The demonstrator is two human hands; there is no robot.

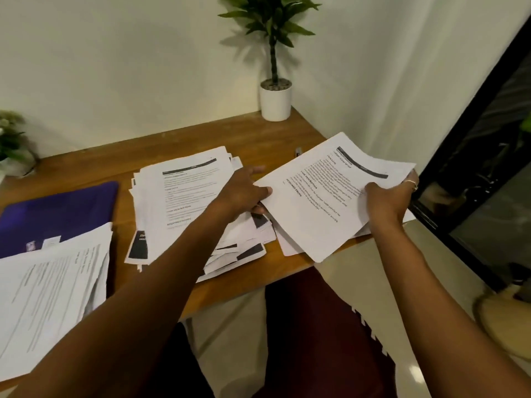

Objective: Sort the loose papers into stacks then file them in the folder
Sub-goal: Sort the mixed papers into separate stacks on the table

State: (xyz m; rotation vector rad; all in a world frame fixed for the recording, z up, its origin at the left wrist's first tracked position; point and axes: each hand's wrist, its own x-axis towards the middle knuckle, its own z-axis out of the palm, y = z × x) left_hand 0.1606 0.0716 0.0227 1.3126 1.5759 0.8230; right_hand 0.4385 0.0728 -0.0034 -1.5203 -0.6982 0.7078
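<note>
Bare forearms, one ring
There's a pale ring on the right grip, and a dark maroon garment with white jagged marks across the lap.

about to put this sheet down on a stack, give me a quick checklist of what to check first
1. Grip on the held sheet: ok. The left hand pinches its left edge and the right hand holds its right edge.
2. Printed side up, headings visible for sorting: ok.
3. One sheet or several in the grip: cannot tell.
4. Middle pile squared up: not ok. Its sheets are fanned and skewed.
5. Purple folder free for filing: not ok. The left stack overlaps its near edge.
</note>
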